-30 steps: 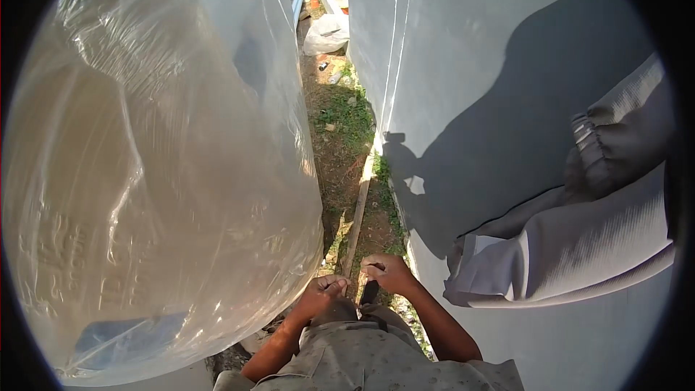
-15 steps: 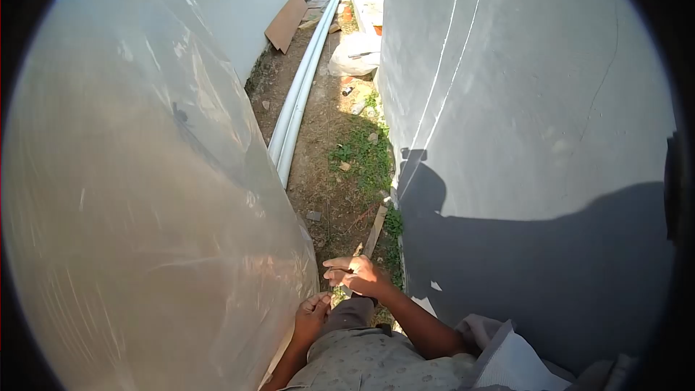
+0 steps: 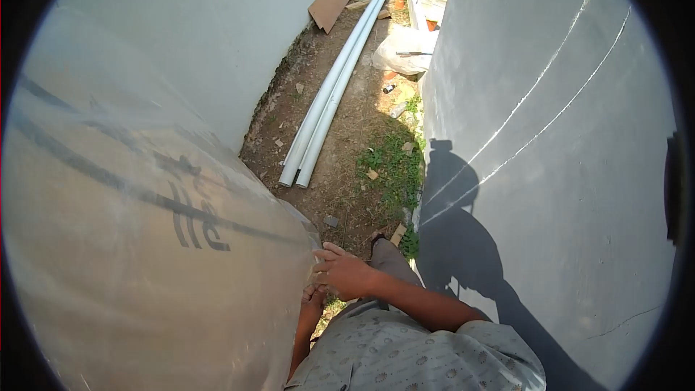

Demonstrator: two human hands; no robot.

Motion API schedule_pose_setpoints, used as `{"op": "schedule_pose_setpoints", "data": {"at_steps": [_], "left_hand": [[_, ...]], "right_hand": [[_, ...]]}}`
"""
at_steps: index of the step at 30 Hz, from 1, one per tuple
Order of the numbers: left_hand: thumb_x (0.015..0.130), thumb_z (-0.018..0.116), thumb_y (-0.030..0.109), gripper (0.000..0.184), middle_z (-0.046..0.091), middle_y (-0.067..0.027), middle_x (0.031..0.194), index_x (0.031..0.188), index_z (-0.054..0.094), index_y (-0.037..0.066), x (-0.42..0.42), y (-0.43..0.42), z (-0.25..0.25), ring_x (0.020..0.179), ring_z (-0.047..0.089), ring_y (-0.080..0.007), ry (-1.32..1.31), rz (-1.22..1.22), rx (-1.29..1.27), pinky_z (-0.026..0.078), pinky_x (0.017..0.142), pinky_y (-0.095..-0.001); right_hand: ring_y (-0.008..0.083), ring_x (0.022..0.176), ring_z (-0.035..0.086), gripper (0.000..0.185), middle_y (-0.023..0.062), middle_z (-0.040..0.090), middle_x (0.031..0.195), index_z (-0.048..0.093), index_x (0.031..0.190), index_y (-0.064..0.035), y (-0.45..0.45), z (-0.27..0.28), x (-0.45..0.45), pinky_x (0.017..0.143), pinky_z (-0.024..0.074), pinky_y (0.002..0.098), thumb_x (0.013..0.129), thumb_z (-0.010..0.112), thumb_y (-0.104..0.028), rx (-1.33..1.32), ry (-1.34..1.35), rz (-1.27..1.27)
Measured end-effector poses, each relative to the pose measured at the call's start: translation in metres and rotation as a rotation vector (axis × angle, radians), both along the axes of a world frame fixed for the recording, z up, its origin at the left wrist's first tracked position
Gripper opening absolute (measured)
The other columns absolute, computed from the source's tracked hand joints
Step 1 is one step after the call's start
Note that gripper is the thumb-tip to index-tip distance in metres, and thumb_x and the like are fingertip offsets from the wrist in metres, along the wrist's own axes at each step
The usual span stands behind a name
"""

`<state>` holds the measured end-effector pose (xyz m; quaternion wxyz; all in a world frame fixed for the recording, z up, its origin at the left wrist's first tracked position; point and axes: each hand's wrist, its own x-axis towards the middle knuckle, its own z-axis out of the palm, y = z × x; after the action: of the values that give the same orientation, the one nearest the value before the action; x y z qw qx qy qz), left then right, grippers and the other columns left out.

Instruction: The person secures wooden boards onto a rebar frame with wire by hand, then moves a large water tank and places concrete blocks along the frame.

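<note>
A large clear plastic sheet (image 3: 145,297) covers something brownish on my left, with dark marks showing on or through it. At its near right edge, my left hand (image 3: 313,295) is closed, fingers pinched on the plastic; it is partly hidden under my right hand. My right hand (image 3: 344,274) lies just above it, fingers stretched toward the sheet's edge and touching it. The fingers are a little apart, and no separate object is visible in them.
Two long white pipes (image 3: 337,87) lie on the dirt ahead, beside a pale wall (image 3: 210,43). A grey wall (image 3: 550,137) rises on my right. Farther off are a brown board (image 3: 333,1) and a whitish sack (image 3: 402,52). Green weeds (image 3: 394,159) grow along the grey wall.
My right hand has moved left onto the sheet's edge, above my left hand. The view has shifted, and dark marks now show on the sheet. My left hand stays at the edge.
</note>
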<state>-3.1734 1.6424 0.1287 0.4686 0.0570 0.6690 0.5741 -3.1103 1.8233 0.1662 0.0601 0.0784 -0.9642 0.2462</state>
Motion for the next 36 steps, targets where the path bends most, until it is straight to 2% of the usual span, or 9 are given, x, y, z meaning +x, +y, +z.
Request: {"op": "schedule_pose_setpoints", "data": {"at_steps": [4, 10, 20, 24, 26, 28, 31, 34, 36], "left_hand": [[0.096, 0.057, 0.018, 0.018, 0.047, 0.0051, 0.064, 0.096, 0.067, 0.004, -0.024, 0.049, 0.005, 0.051, 0.038, -0.0031, 0.107, 0.033, -0.039, 0.029, 0.046, -0.0205], [0.096, 0.059, 0.022, 0.023, 0.056, 0.0040, 0.068, 0.100, 0.070, 0.002, -0.085, 0.172, -0.024, 0.062, 0.048, -0.0047, 0.111, 0.106, -0.195, 0.038, 0.055, -0.0213], [0.096, 0.060, 0.022, 0.025, 0.061, 0.0003, 0.072, 0.104, 0.071, 0.001, -0.201, 0.389, 0.050, 0.065, 0.051, -0.0068, 0.510, 0.014, -0.203, 0.043, 0.060, -0.0243], [0.096, 0.059, 0.020, 0.024, 0.059, 0.0001, 0.071, 0.103, 0.070, -0.001, -0.258, 0.452, 0.044, 0.065, 0.049, -0.0066, 0.688, 0.201, -0.182, 0.042, 0.060, -0.0238], [0.096, 0.059, 0.019, 0.024, 0.061, -0.0011, 0.074, 0.103, 0.069, -0.002, -0.298, 0.484, 0.043, 0.067, 0.051, -0.0076, 0.714, 0.261, -0.202, 0.044, 0.061, -0.0248], [0.096, 0.059, 0.018, 0.024, 0.064, -0.0036, 0.076, 0.102, 0.069, -0.003, -0.331, 0.518, 0.039, 0.068, 0.052, -0.0085, 0.751, 0.232, -0.204, 0.045, 0.062, -0.0256], [0.094, 0.059, 0.011, 0.018, 0.067, -0.0152, 0.078, 0.098, 0.068, -0.004, -0.378, 0.568, 0.002, 0.069, 0.057, -0.0117, 0.896, -0.001, -0.143, 0.047, 0.065, -0.0280], [0.092, 0.060, 0.008, 0.014, 0.070, -0.0205, 0.086, 0.096, 0.070, 0.000, -0.402, 0.631, 0.003, 0.080, 0.071, -0.0273, 0.882, -0.342, 0.071, 0.052, 0.070, -0.0331], [0.093, 0.061, 0.012, 0.015, 0.072, -0.0143, 0.088, 0.098, 0.071, 0.002, -0.438, 0.674, 0.014, 0.082, 0.070, -0.0235, 0.871, -0.365, 0.128, 0.052, 0.075, -0.0305]], "right_hand": [[0.0231, 0.112, 0.057, 0.016, 0.0020, 0.067, 0.093, 0.072, 0.090, -0.0168, 0.062, 0.018, -0.049, 0.114, 0.0243, 0.0452, 0.080, 0.065, -0.027, 0.202, -0.341, 0.208], [0.0277, 0.093, 0.065, 0.018, 0.0096, 0.068, 0.088, 0.070, 0.093, -0.0143, 0.187, -0.047, -0.125, 0.097, 0.0418, 0.0474, 0.076, 0.064, -0.013, 0.013, -0.385, 0.296], [0.0357, 0.103, 0.062, 0.021, 0.0141, 0.069, 0.094, 0.067, 0.103, -0.0119, 0.508, -0.005, -0.177, 0.084, 0.0487, 0.0459, 0.087, 0.055, -0.008, -0.076, 0.021, -0.596], [0.0353, 0.093, 0.063, 0.017, 0.0146, 0.068, 0.091, 0.068, 0.095, -0.0098, 0.545, 0.022, -0.202, 0.077, 0.0479, 0.0441, 0.086, 0.054, -0.008, -0.013, -0.629, -0.335], [0.0333, 0.082, 0.066, 0.013, 0.0165, 0.066, 0.080, 0.063, 0.079, -0.0035, 0.545, 0.021, -0.212, 0.072, 0.0493, 0.0454, 0.083, 0.052, -0.008, -0.251, -0.640, -0.066], [0.0323, 0.079, 0.067, 0.016, 0.0153, 0.068, 0.083, 0.067, 0.087, -0.0030, 0.549, 0.015, -0.228, 0.070, 0.0509, 0.0416, 0.088, 0.053, -0.012, -0.681, -0.386, 0.283], [0.0296, 0.082, 0.069, 0.017, 0.0142, 0.071, 0.090, 0.069, 0.097, -0.0020, 0.592, 0.052, -0.269, 0.073, 0.0536, 0.0358, 0.094, 0.058, -0.014, -0.896, -0.038, -0.027], [0.0310, 0.086, 0.070, 0.017, 0.0158, 0.071, 0.093, 0.068, 0.100, -0.0013, 0.685, 0.052, -0.326, 0.077, 0.0540, 0.0341, 0.093, 0.057, -0.011, -0.581, 0.212, -0.602], [0.0312, 0.089, 0.069, 0.019, 0.0159, 0.070, 0.097, 0.068, 0.103, -0.0028, 0.741, 0.026, -0.355, 0.077, 0.0541, 0.0357, 0.091, 0.059, -0.014, -0.363, 0.104, -0.874]]}}
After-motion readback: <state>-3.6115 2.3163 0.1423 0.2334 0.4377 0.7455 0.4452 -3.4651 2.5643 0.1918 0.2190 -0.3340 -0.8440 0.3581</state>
